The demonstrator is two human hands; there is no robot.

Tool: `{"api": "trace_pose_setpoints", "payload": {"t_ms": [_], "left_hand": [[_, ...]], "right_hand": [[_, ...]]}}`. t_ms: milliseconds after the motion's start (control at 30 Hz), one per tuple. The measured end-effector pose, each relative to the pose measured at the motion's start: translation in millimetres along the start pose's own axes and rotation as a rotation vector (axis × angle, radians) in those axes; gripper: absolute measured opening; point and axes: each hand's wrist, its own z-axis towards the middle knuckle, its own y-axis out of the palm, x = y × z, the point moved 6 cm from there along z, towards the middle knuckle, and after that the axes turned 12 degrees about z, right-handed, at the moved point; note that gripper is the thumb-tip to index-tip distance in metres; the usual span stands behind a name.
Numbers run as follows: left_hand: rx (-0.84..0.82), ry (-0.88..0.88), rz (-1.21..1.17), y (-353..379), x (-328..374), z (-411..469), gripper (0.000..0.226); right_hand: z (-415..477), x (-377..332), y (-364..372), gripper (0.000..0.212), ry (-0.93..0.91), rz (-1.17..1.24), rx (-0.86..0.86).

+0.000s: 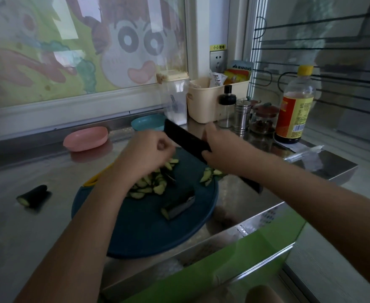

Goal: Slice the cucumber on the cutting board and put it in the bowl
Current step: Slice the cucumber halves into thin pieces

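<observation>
Slicing looks mostly done, I'd say. One uncut cucumber chunk (177, 207) sits around 3 o'clock on the cutting board (136, 232), and another stub (33, 196) is off on the counter at 9. The slices (151, 182) are heaped at 12 under the left hand (146, 150). Its fingers are curled in, can't tell if it's pinching any. The right hand (220, 147) is wrapped round the knife (185, 135), blade off the board. Next is probably scooping slices into the pink bowl (85, 138) at 11 or the blue bowl (146, 123) at 12. The bottle (295, 106) label is unreadable, and the yellow sticker (218, 47) starts 小心.

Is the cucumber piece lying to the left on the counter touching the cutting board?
Apart. The head view shows a strip of bare steel counter between the cucumber piece and the cutting board.
</observation>
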Motion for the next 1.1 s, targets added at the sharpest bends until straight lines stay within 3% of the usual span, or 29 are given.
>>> {"api": "trace_pose_setpoints", "payload": {"t_ms": [67, 100, 167, 267, 433, 600, 900, 1000, 1100], "left_hand": [[0.257, 0.009, 0.024, -17.9, -2.4, 1.0, 0.019], [0.268, 0.044, 0.076, -16.0, -1.2, 2.4, 0.036], [0.124, 0.111, 0.2, 1.0, 5.3, 3.8, 0.07], [-0.039, 0.182, 0.257, 27.7, 17.6, 0.9, 0.09], [-0.045, 0.239, 0.309, 39.4, 22.5, 3.4, 0.078], [-0.071, 0.205, 0.358, 39.5, 14.0, 7.6, 0.073], [-0.308, -0.086, 0.573, 32.7, -41.9, 11.5, 0.083], [-0.194, -0.142, 0.537, 20.6, -50.9, 14.3, 0.091], [0.062, -0.078, 0.323, 12.6, -25.7, 11.6, 0.064]], "right_hand": [[4.4, -3.3, -11.5, 0.028, -0.093, -0.123, 0.016], [6.7, -4.4, -15.5, 0.03, -0.132, -0.194, 0.018], [11.1, -7.4, -20.8, 0.034, -0.208, -0.32, 0.018], [14.1, -13.3, -21.7, 0.038, -0.329, -0.455, 0.022], [9.6, -14.3, -10.4, 0.028, -0.494, -0.501, 0.03], [5.7, -8.6, -14.2, 0.027, -0.538, -0.451, 0.055], [-3.1, 36.4, -27.4, 0.032, -0.471, -0.369, 0.133], [-4.7, 60.9, -40.8, 0.028, -0.304, -0.203, 0.198], [-5.5, 79.3, -45.5, 0.032, -0.164, -0.035, 0.233]]}}
